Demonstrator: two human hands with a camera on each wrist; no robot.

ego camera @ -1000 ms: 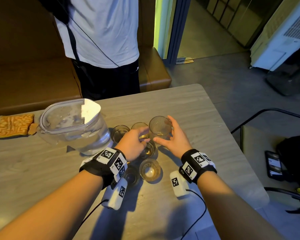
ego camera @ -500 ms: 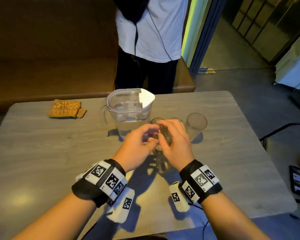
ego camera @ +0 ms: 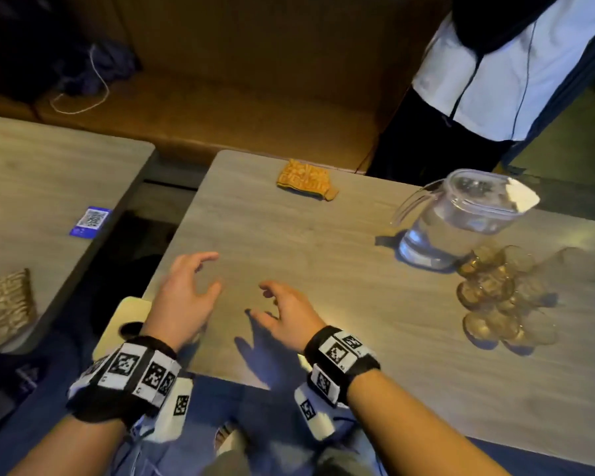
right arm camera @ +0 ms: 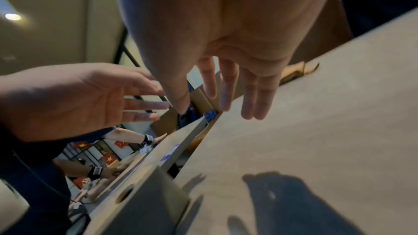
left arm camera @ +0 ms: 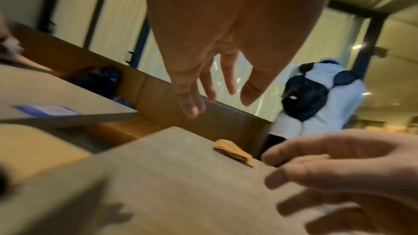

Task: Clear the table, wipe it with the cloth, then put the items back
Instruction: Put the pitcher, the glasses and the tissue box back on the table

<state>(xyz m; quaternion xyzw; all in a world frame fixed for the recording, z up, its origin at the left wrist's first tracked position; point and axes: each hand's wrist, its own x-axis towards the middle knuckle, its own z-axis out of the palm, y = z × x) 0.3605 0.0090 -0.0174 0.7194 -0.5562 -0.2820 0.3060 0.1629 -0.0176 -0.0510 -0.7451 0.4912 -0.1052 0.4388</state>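
Observation:
The grey wood-grain table (ego camera: 289, 242) carries a folded orange patterned cloth (ego camera: 304, 180) near its far edge, a clear water pitcher (ego camera: 457, 218) with a white spout at the right, and a blurred cluster of several small glasses (ego camera: 498, 297) below the pitcher. My left hand (ego camera: 186, 293) hovers over the table's near left corner with loosely spread fingers and holds nothing. Beside it my right hand (ego camera: 285, 314) is also empty, fingers relaxed. The cloth (left arm camera: 233, 151) lies beyond both hands in the left wrist view; my left hand (left arm camera: 210, 88) hangs open there. My right hand (right arm camera: 226, 96) shows straight fingers.
A second table (ego camera: 49, 180) stands at the left with a blue QR card (ego camera: 91, 221) on it, a gap between the two. A brown bench (ego camera: 237, 108) runs behind. A person in a white shirt (ego camera: 502, 73) stands at the far right corner. A light stool (ego camera: 124, 324) sits below my left hand.
Both hands have let go of the glasses and moved left to the table's near left part. The view has swung left, so pitcher and glasses now sit at the right.

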